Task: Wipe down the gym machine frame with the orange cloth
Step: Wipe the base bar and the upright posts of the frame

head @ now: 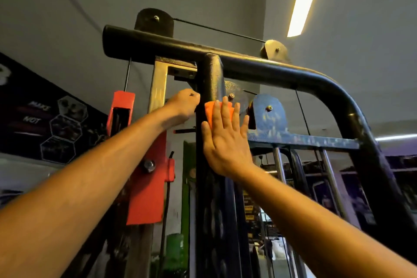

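The gym machine frame (211, 74) is a black upright tube joined to a thick black crossbar overhead. An orange cloth (209, 109) lies flat against the upright, just below the joint. My right hand (225, 140) presses it to the tube with straight, spread fingers, and only the cloth's upper left part shows. My left hand (182, 105) is raised at the left side of the same upright, its fingers curled round the tube's edge.
A red bracket (146, 187) with a bolt hangs left of the upright. A blue pulley plate (268, 113) and blue bar sit to the right. Cables run overhead to two pulleys. A dark wall poster is at far left, a ceiling light strip at top right.
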